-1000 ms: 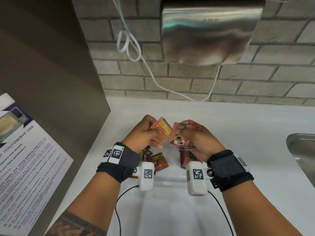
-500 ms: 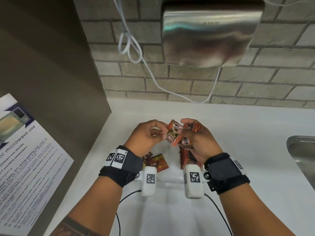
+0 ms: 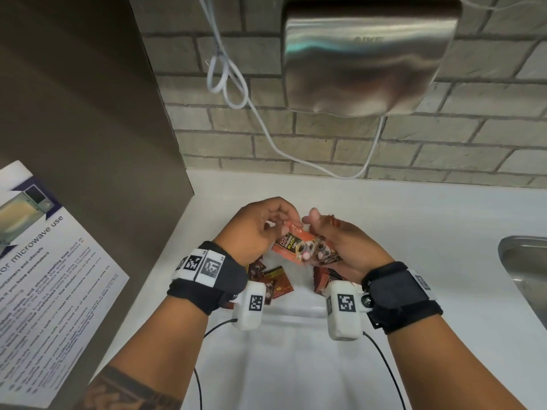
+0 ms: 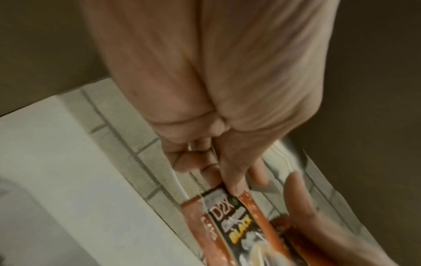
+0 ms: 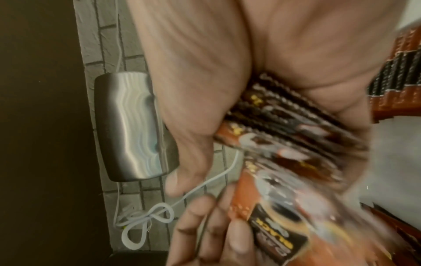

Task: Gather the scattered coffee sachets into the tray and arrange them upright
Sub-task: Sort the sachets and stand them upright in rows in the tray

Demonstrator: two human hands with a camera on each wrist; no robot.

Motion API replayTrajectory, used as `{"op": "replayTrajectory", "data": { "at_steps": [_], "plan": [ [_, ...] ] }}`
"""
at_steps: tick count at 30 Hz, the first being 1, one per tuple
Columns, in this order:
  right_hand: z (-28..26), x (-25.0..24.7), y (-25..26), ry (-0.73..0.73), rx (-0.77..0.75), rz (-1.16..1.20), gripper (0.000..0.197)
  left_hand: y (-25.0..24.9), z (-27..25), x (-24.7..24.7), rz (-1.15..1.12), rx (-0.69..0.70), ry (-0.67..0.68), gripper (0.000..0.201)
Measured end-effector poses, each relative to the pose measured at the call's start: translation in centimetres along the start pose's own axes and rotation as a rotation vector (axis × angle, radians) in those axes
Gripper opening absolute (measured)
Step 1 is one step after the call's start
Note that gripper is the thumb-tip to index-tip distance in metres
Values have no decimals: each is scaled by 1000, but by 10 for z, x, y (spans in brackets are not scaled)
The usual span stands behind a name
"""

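My left hand [image 3: 278, 223] pinches the top edge of an orange and black coffee sachet [image 3: 291, 245] and lays it against a stack of sachets [image 3: 324, 254] that my right hand [image 3: 331, 232] grips in its palm. The wrist views show the same sachet [image 4: 237, 225] under my left fingertips and the fanned stack [image 5: 284, 129] in my right palm. Below the hands, loose sachets [image 3: 275, 281] lie on the left. More sachets [image 3: 324, 279] stand by the white tray [image 3: 293, 309], whose rim shows between my wrists.
A steel hand dryer [image 3: 364, 54] hangs on the brick wall above, with a looped white cable [image 3: 225, 72]. A brown cabinet side [image 3: 88, 113] bearing a microwave notice [image 3: 44, 276] stands at the left. A steel sink [image 3: 527, 276] sits at the right edge.
My left hand has turned its sachet over, from back to printed front, and brought it flat against the stack in my right hand. Both hands stayed above the tray.
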State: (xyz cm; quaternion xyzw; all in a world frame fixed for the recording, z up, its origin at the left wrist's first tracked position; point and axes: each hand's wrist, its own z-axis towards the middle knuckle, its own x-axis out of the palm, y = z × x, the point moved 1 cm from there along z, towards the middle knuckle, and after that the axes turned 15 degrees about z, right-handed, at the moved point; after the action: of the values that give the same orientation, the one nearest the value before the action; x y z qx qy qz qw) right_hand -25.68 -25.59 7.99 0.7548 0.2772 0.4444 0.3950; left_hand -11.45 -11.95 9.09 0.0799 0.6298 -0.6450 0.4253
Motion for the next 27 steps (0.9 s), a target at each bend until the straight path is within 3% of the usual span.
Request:
{"op": "replayTrajectory", "data": {
  "at_steps": [3, 6, 9, 14, 17, 20, 24, 27],
  "plan": [
    [-1, 7, -4, 152, 120, -24, 47, -11, 4, 4, 109, 60, 50, 38],
    [-4, 12, -6, 204, 121, -5, 22, -20, 6, 9, 59, 79, 52, 35],
    [-5, 11, -5, 178, 134, 64, 29, -24, 1, 11, 139, 159, 43, 37],
    [3, 7, -7, 47, 114, 268, 39, -28, -5, 25, 337, 220, 292, 75],
    [5, 10, -8, 24, 113, 309, 30, -26, -2, 34, 518, 265, 199, 84],
    [7, 8, -9, 6, 93, 311, 27, -19, 2, 33, 445, 281, 143, 77],
    [2, 11, -10, 30, 103, 293, 7, -19, 4, 31, 393, 244, 72, 68],
    [2, 11, -15, -13, 29, 247, 12, -22, 5, 33, 405, 224, 82, 74]
  ]
}}
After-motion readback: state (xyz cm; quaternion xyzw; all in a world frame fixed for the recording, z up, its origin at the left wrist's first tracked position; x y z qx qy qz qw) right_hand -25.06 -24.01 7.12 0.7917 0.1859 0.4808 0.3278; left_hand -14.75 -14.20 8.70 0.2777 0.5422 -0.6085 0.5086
